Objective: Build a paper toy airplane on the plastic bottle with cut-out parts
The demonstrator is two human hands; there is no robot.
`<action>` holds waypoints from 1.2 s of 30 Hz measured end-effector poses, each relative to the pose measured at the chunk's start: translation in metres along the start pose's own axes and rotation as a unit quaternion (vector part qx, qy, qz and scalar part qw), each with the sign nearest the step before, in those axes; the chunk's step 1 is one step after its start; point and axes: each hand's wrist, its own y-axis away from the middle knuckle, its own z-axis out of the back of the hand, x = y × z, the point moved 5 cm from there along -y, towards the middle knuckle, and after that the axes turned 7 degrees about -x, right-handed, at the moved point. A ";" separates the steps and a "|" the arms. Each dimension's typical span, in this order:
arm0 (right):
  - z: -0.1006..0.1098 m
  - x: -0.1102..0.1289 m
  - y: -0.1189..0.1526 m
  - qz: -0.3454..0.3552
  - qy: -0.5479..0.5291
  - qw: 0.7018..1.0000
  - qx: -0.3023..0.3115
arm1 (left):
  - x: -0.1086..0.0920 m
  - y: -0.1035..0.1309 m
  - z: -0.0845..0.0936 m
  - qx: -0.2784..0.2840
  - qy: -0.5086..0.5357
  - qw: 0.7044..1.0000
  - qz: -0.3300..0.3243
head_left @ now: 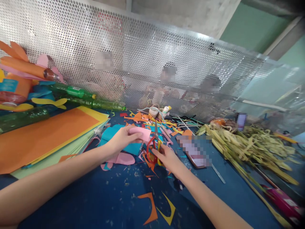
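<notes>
My left hand pinches a small piece of pink paper between thumb and fingers, above a turquoise paper shape. My right hand is closed around the scissors, which have one red and one yellow handle loop. Their blades point up and away, just right of the pink paper and apart from it. Whether the blades are parted I cannot tell. Below my left hand lies a rounded pink paper cutout. Colourful paper scraps are scattered beyond both hands.
A stack of coloured paper sheets lies at left, with green plastic bottles behind. Right of my hands are a phone and dried plant leaves. A perforated metal panel stands at the back, people visible through it.
</notes>
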 end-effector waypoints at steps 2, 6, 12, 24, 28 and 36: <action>0.001 -0.002 0.000 0.003 0.037 0.999 0.011 | 0.002 -0.003 0.000 0.015 0.025 1.000 0.005; 0.009 0.009 0.004 0.043 0.168 0.984 -0.042 | 0.006 -0.008 0.002 0.028 0.061 0.998 0.012; 0.015 0.016 0.008 0.094 0.357 0.923 -0.110 | -0.002 -0.003 0.003 0.024 -0.016 0.999 -0.017; -0.009 0.044 0.031 0.072 -0.136 0.987 -0.036 | -0.003 0.016 -0.010 0.133 -0.215 0.962 -0.105; -0.018 0.033 0.030 0.004 -0.198 0.980 -0.031 | -0.014 0.035 -0.005 0.200 -0.374 0.890 -0.164; -0.038 0.028 0.037 0.096 -0.028 0.991 0.091 | 0.008 0.053 0.022 0.179 -0.668 0.694 -0.204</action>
